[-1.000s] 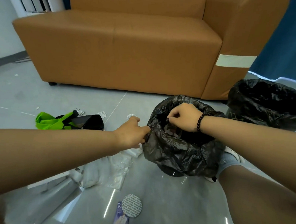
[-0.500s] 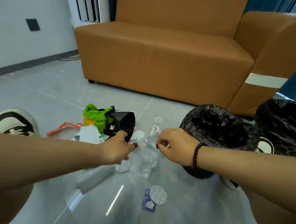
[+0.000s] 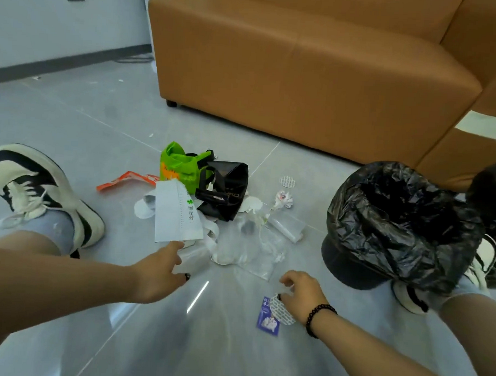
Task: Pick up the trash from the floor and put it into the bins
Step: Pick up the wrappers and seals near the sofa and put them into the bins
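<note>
The right hand (image 3: 301,294), a dark bead bracelet on its wrist, has its fingers curled down over a round patterned foil disc (image 3: 282,313) that lies on a small purple packet (image 3: 267,321), on the floor just in front of the black-lined bin (image 3: 397,224); the fingertips seem to touch the disc's edge, but whether they already pinch it cannot be told. The left hand (image 3: 159,272) holds nothing, its fingers relaxed and stretched toward the lower corner of a white printed paper sleeve (image 3: 176,213), which lies well to the left of the bin. Between that sleeve and the bin lie crumpled clear plastic wrappers (image 3: 246,245), and near them, closer to the bin, a small crumpled paper ball (image 3: 283,199) and a second foil disc (image 3: 287,181). Behind the sleeve, farther from the bin, sit a black paper bag (image 3: 226,192), a green bag (image 3: 181,167) and an orange strip (image 3: 126,180). A second black-lined bin (image 3: 495,206) stands just past the first, at the picture's right edge, both in front of the tan sofa (image 3: 305,61). What the bins already hold is hidden by the dark liners. Judging by the heap on the tiles, most of the work remains: every piece named here lies outside the bins, and the disc and packet look like the next to go in.
</note>
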